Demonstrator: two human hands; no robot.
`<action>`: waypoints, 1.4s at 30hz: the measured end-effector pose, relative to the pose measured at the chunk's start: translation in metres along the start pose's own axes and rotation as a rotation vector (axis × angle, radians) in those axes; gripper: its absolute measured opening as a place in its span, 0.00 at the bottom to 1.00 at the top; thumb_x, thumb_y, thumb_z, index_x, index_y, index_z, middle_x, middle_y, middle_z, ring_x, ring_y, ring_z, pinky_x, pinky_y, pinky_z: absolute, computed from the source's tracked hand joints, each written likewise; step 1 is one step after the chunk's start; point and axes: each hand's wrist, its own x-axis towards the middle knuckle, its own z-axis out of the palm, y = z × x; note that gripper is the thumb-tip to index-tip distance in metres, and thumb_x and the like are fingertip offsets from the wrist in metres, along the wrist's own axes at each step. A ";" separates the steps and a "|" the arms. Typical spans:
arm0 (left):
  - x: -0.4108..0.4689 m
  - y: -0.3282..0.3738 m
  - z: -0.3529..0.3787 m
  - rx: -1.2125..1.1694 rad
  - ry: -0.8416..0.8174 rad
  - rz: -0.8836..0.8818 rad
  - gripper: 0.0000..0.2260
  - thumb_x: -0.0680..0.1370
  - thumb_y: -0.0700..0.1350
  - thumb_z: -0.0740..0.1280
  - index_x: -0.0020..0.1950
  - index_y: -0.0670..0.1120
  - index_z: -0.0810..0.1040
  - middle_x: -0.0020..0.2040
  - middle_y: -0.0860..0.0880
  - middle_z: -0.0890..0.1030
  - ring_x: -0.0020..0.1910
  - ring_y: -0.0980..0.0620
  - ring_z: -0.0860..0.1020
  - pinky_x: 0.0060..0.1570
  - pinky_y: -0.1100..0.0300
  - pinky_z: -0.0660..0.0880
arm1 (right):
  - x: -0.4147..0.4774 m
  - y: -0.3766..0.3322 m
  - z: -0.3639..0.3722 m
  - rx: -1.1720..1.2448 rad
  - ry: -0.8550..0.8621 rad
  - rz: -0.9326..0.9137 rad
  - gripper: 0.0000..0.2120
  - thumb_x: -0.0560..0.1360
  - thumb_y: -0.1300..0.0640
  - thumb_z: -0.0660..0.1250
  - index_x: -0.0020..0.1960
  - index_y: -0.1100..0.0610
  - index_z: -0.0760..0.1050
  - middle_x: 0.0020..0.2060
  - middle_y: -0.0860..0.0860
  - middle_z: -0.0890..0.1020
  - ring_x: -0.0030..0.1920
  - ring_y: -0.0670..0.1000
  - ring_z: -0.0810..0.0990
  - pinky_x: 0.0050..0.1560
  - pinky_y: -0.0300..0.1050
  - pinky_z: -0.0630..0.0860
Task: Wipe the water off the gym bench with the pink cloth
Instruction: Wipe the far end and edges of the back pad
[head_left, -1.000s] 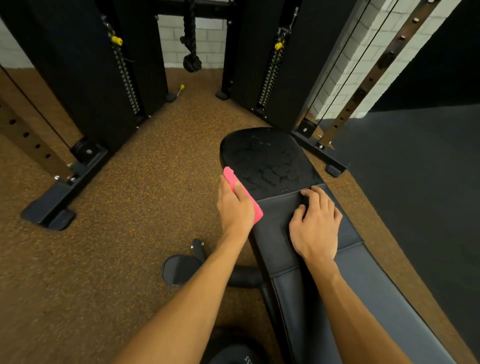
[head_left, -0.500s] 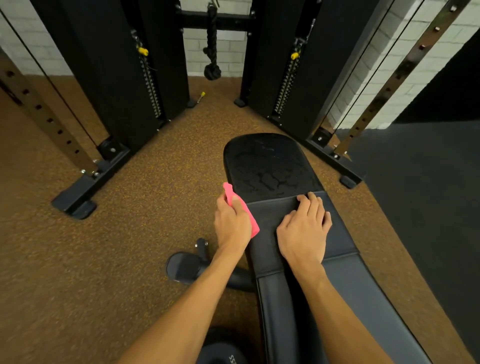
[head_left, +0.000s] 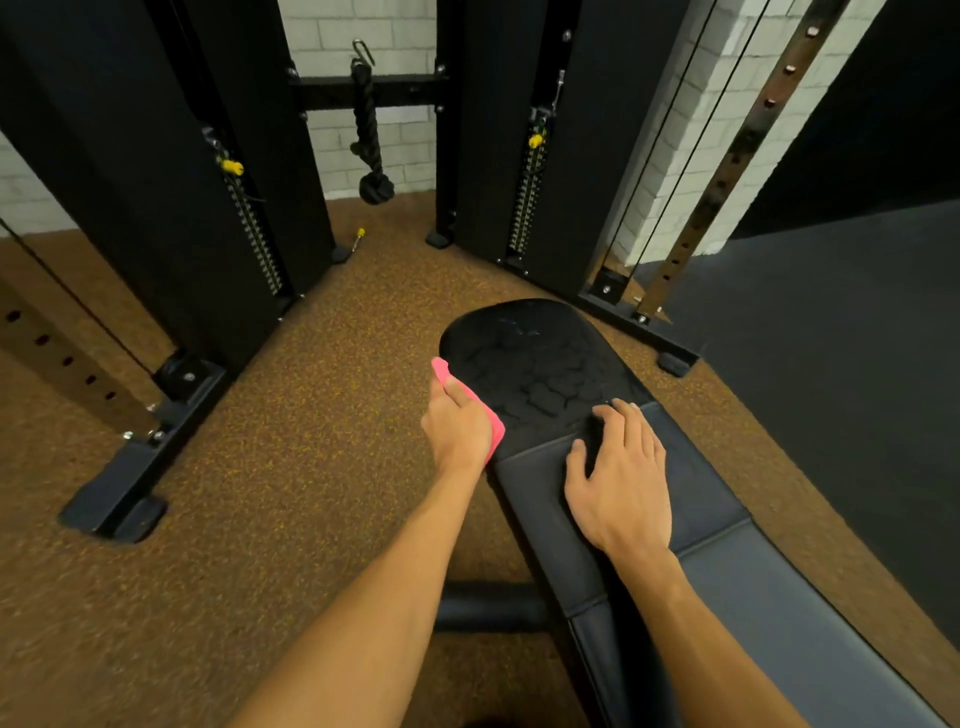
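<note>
The left hand (head_left: 457, 426) is gripping the folded pink cloth (head_left: 442, 370) and pressing it against the left edge of the long black padded gym bench (head_left: 753, 597), at the side of its rounded, hexagon-textured end pad (head_left: 540, 358). The thumb is lying along the top of the cloth; the fingers beneath appear to be curling round it, though they are mostly hidden. The right hand (head_left: 623, 478) is resting flat on the bench top, fingers loosely spread, fingertips reaching the seam where the textured pad is meeting the smooth one. The bench is standing on brown speckled rubber flooring (head_left: 291, 467), near a black cable machine (head_left: 156, 182).
</note>
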 end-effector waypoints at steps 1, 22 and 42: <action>0.009 0.001 -0.001 -0.011 -0.008 0.003 0.22 0.89 0.51 0.49 0.84 0.51 0.63 0.77 0.42 0.73 0.77 0.40 0.68 0.76 0.47 0.63 | 0.001 -0.001 0.001 -0.010 0.003 0.001 0.23 0.84 0.47 0.60 0.76 0.54 0.68 0.79 0.53 0.67 0.83 0.54 0.60 0.83 0.57 0.58; 0.015 -0.010 -0.002 -0.028 -0.031 0.108 0.22 0.89 0.51 0.51 0.84 0.56 0.61 0.80 0.49 0.69 0.79 0.47 0.68 0.78 0.49 0.62 | 0.009 -0.007 0.001 -0.056 0.008 -0.005 0.21 0.84 0.47 0.60 0.75 0.52 0.70 0.79 0.52 0.68 0.83 0.53 0.60 0.83 0.55 0.57; 0.056 0.008 0.003 0.056 -0.059 0.144 0.21 0.88 0.49 0.54 0.82 0.54 0.64 0.79 0.48 0.70 0.78 0.46 0.68 0.77 0.48 0.62 | 0.012 -0.004 0.004 -0.049 0.037 -0.014 0.21 0.84 0.46 0.59 0.74 0.51 0.71 0.78 0.51 0.68 0.82 0.52 0.61 0.83 0.55 0.58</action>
